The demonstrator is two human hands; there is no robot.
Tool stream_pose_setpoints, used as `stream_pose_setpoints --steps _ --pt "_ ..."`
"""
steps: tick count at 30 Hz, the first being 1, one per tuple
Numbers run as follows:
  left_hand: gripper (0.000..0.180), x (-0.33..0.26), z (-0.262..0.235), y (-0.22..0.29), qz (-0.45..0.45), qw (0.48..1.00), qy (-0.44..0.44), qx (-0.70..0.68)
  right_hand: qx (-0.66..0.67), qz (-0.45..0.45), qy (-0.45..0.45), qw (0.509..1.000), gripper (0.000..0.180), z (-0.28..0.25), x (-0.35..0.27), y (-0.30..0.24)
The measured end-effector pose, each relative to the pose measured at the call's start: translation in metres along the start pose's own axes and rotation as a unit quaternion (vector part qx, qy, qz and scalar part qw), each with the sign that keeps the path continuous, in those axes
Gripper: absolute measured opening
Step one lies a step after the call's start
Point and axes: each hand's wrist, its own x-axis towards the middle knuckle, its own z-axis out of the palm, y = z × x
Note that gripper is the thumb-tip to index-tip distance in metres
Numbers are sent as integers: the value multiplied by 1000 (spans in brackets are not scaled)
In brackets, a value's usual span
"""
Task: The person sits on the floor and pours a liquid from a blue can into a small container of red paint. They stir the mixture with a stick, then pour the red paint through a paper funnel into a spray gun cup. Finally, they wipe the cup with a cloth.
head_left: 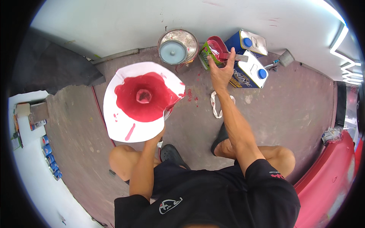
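Observation:
A white paper cone (114, 97), its inside coated with wet red paint, is held up at my left by my left hand (162, 133). The cone hides most of that hand's fingers and whatever they grip beneath. My right hand (222, 74) reaches forward to an open green can (205, 57) with red paint inside. Its thumb lies by the can's near left side and its fingers by the right side, spread around it. Across the can's rim and behind my fingers runs a flat stirring stick (241, 58), red toward the can and grey at its outer end.
Two rectangular tins (251, 70) with blue caps stand right of the green can. A round metal can (192, 38) with a grey lid stands left of it. A white ring (213, 104) lies on the floor. A red hose (99, 108) runs along the left, and a red panel (323, 178) leans at right.

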Motion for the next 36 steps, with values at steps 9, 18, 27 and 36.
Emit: stream_pose_setpoints --steps 9,18,27,36 --pt "31 -6 -9 -20 93 994 16 61 -11 20 31 999 97 41 13 39" --pt "37 -11 -12 -12 -17 999 -8 28 -9 52 59 997 100 55 4 55" --pt "29 7 -20 -103 36 992 -40 114 -37 48 -11 998 103 43 -4 41" --pt "33 5 -1 -82 178 958 -62 216 98 220 -44 970 67 -28 -44 -31"
